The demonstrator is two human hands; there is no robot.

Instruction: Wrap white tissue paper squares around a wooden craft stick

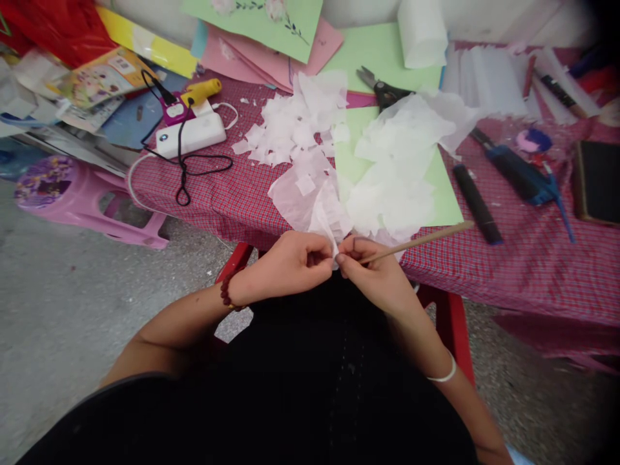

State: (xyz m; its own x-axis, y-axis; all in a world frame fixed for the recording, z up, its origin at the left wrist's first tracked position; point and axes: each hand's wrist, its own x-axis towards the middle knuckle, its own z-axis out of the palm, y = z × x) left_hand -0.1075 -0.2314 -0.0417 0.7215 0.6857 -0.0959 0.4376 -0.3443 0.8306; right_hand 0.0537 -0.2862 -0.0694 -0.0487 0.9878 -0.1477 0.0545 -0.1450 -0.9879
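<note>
Between my two hands, near the table's front edge, is a thin piece of white tissue paper. My left hand is closed, its fingertips pinching the paper from the left. In my right hand lies a slender wooden stick that points out to the right, and the fingertips of this hand also meet the paper. More white tissue sheets are heaped just beyond on a light green sheet. A pile of small cut paper pieces lies farther left.
On the checked tablecloth sit a white power strip with black cable, black-handled scissors, a dark marker-like tool and a blue-black tool. A pink stool stands left. Coloured paper lies at the back.
</note>
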